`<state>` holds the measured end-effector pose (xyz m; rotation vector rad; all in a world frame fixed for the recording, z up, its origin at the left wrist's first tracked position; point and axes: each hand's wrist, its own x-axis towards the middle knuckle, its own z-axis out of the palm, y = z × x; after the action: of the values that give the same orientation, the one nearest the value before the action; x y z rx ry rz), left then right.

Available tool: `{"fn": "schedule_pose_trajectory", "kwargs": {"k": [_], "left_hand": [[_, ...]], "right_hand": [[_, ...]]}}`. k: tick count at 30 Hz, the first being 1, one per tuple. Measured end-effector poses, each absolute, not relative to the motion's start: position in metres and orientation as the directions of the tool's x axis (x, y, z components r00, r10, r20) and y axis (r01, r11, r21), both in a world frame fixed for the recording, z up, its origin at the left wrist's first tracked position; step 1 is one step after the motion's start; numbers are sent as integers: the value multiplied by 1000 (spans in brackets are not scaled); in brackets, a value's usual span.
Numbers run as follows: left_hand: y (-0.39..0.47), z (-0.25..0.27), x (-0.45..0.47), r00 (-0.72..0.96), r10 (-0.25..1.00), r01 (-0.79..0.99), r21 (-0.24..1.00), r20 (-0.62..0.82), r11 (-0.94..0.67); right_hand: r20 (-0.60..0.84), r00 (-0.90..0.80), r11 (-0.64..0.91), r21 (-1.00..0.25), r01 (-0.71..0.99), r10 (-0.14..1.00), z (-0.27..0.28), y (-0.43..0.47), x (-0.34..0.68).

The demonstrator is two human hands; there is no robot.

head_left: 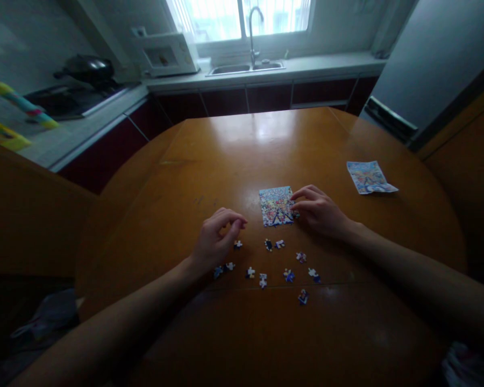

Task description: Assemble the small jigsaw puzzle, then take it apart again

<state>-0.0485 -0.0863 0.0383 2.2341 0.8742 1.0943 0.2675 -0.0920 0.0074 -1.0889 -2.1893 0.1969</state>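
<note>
A partly joined jigsaw puzzle (275,207) with a colourful picture lies flat on the table, its lower and right edges uneven. At its right edge is my right hand (317,209), fingers bent down over a puzzle piece (296,214) that shows only in part. My left hand (218,236) hovers left of the puzzle, thumb and fingertips pressed together; whatever may be between them is hidden. Just under it lies one loose piece (237,244). Several more loose pieces, such as a dark one (268,245) and a blue one (289,276), are scattered nearer to me.
A creased picture sheet (369,177) rests on the right of the wooden table (226,145). Beyond the table runs a counter with a sink (246,69), a microwave (167,55) and a stove carrying a black pan (89,69). A fridge (419,64) stands at the right.
</note>
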Motion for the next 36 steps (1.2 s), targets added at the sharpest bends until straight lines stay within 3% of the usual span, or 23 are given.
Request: {"fn": "schedule_pose_trajectory", "kwargs": {"k": [9, 17, 36], "left_hand": [[-84, 41, -54, 405, 801, 377, 717, 441, -586], [-85, 36, -52, 424, 811, 386, 730, 402, -564], [-85, 35, -49, 475, 789, 380, 717, 391, -584]], "right_hand": [[462, -550, 718, -405, 567, 695, 7, -94, 266], [472, -459, 648, -406, 644, 752, 6, -92, 266], [500, -433, 651, -449, 612, 750, 13, -94, 268]]}}
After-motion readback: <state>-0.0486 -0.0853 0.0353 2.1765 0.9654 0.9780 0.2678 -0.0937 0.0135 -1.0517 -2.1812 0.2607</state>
